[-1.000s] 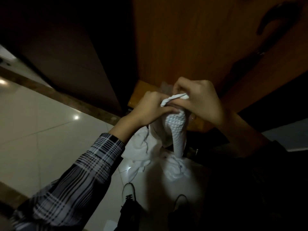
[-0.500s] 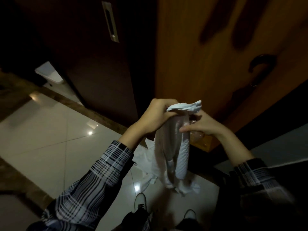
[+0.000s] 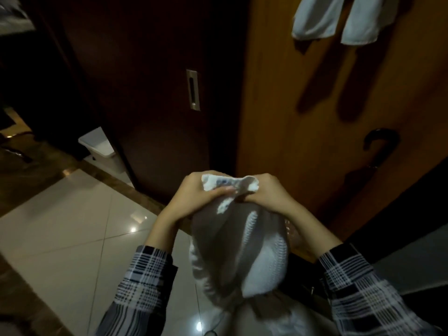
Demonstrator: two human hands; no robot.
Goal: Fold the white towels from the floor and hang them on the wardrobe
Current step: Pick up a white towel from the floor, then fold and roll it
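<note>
A: State the position of the white towel (image 3: pixel 238 248).

B: It hangs in front of the person, held at its top edge by both hands, before the orange-brown wardrobe door (image 3: pixel 303 122). The lower part drops toward the tiled floor (image 3: pixel 72 226).

A: Hand condition?

B: The left hand (image 3: pixel 196 197) has its fingers curled over the left end of the top edge, thumb pressed along the fabric. The right hand (image 3: pixel 266 192) grips the right end in a closed fist. The two hands sit close together, so the edge between them is bunched rather than taut.

A: Describe the towel surface.

B: White, with a ribbed or waffle weave visible on the brighter right-hand fold. The left fold lies in shadow and reads grey. A bluish mark shows on the gathered top edge; it may be a label, but the frame is too blurred to confirm.

A: Other items?

B: Two hung towels (image 3: pixel 339 18) drape at the top of the wardrobe door, casting long shadows down it. A dark curved handle (image 3: pixel 380 141) sits lower on the same door. A darker panel (image 3: pixel 157 93) with a recessed metal pull (image 3: pixel 193 89) stands to the left, and a white bin (image 3: pixel 101 149) stands beside it on the floor.
</note>
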